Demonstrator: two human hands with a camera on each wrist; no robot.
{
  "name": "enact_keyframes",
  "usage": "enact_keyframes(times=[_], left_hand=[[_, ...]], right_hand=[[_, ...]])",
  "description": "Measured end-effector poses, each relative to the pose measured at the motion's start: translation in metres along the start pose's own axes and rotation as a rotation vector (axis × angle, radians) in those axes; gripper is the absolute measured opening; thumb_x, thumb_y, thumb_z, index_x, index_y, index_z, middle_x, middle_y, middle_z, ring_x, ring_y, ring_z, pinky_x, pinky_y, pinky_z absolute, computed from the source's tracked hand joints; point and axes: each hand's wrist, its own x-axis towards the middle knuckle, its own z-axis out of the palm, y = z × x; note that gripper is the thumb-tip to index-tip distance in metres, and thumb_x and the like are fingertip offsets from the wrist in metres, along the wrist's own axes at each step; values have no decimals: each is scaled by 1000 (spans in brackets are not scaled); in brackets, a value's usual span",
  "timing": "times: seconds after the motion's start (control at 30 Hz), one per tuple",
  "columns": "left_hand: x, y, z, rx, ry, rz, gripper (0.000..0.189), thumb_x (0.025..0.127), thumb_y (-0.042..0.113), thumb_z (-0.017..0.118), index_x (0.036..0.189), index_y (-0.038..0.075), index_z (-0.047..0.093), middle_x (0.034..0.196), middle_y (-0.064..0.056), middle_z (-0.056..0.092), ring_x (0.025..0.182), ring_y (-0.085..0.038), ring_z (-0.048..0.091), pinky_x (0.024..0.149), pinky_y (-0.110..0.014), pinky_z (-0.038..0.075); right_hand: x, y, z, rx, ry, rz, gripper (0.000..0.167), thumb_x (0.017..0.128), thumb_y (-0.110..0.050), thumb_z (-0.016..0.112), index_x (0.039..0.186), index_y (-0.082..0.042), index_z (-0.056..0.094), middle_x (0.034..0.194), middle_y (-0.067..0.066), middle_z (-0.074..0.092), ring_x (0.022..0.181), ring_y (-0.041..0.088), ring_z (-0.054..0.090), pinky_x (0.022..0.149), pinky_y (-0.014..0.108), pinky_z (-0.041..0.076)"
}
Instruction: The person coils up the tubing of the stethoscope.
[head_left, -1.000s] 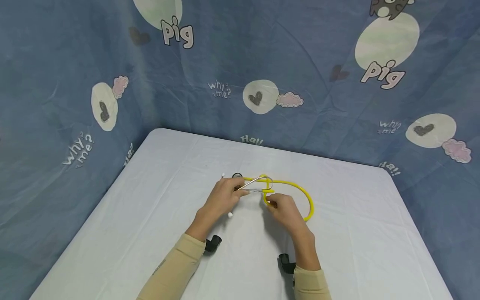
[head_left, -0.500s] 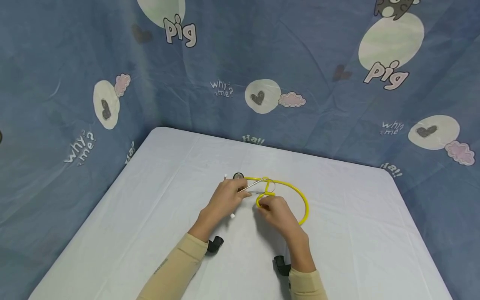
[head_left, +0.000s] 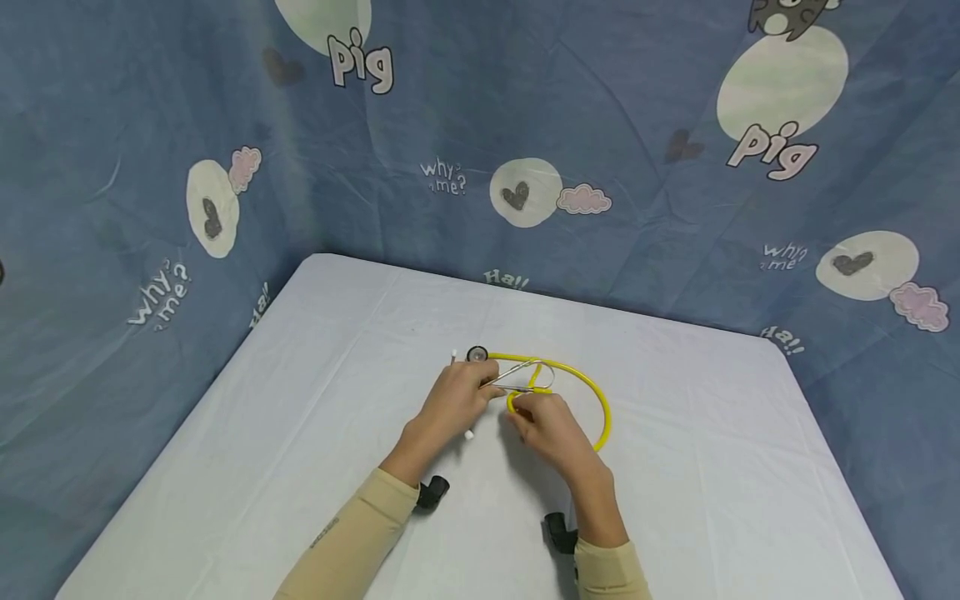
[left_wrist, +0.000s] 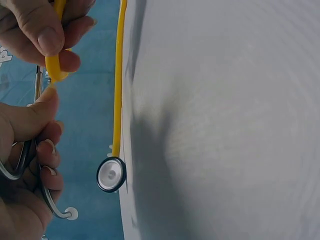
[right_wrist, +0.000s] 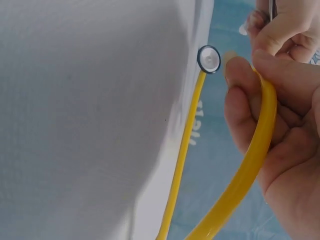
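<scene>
A yellow stethoscope (head_left: 592,392) lies in a loop on the white table (head_left: 300,400). Its round chest piece (head_left: 477,355) (left_wrist: 111,174) (right_wrist: 209,59) rests flat at the far end of the tube. My left hand (head_left: 457,398) (left_wrist: 30,165) grips the metal ear tubes (left_wrist: 20,165), and a white ear tip (head_left: 468,434) pokes out below it. My right hand (head_left: 542,423) (right_wrist: 265,125) pinches the yellow tube (right_wrist: 250,170) and bends it into a small loop beside the left hand. The two hands almost touch.
Blue patterned cloth (head_left: 637,167) hangs behind and on both sides of the table. Black wrist camera mounts (head_left: 432,492) sit under both forearms. The table's far edge (head_left: 525,292) runs just beyond the stethoscope.
My right hand has slid left toward the left hand, drawing the yellow tube with it, so the big loop has narrowed. The left hand has barely moved.
</scene>
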Motion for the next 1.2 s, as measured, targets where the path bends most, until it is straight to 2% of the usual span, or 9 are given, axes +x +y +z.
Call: enact_keyframes(times=[0.23, 0.5, 0.63, 0.73, 0.87, 1.03, 1.2], left_hand=[[0, 0, 0, 41, -7, 12, 35, 82, 25, 79, 71, 18, 46, 68, 3, 51, 63, -14, 46, 59, -28, 37], [0, 2, -3, 57, -55, 18, 38, 82, 24, 78, 68, 18, 44, 64, 4, 45, 63, -14, 44, 59, -27, 35], [1, 2, -5, 49, -95, 28, 40, 82, 27, 78, 66, 19, 42, 61, 7, 37, 62, -12, 42, 57, -24, 32], [1, 1, -7, 37, -128, 22, 42, 81, 28, 79, 66, 18, 41, 60, 8, 31, 60, -11, 39, 56, -24, 30], [0, 1, -10, 16, -177, 34, 40, 79, 26, 81, 66, 18, 44, 59, 9, 33, 59, -9, 39, 56, -22, 29], [0, 2, -13, -23, -257, 81, 31, 82, 27, 80, 70, 22, 51, 62, 12, 45, 60, -6, 43, 57, -21, 33], [-1, 3, -14, -73, -300, 84, 27, 83, 27, 79, 72, 25, 54, 65, 13, 52, 61, -5, 45, 58, -21, 37]], right_hand=[[0, -7, 0, -13, -33, 34, 28, 87, 2, 65, 68, -13, 52, 61, -6, 38, 59, 6, 37, 54, 19, 32], [-1, -16, -5, -70, -17, -9, 32, 84, 3, 62, 63, -14, 45, 61, -7, 32, 58, 5, 33, 55, 19, 30], [-3, -19, -8, -91, 32, -41, 23, 85, 4, 62, 66, -9, 56, 63, -7, 41, 61, 6, 38, 57, 20, 33], [-5, -19, -9, -96, 72, -69, 14, 87, 4, 62, 79, -5, 69, 72, -3, 59, 66, 8, 49, 61, 21, 43], [-6, -17, -10, -118, 130, -93, 14, 90, 2, 65, 88, -7, 74, 84, -1, 70, 74, 9, 60, 69, 25, 51], [-7, -15, -11, -156, 218, -101, 17, 87, 2, 69, 88, -13, 75, 78, -6, 67, 64, 4, 54, 59, 19, 46], [-9, -11, -14, -217, 298, -119, 14, 85, -4, 75, 87, -18, 77, 75, -9, 65, 59, 2, 51, 54, 16, 41]])
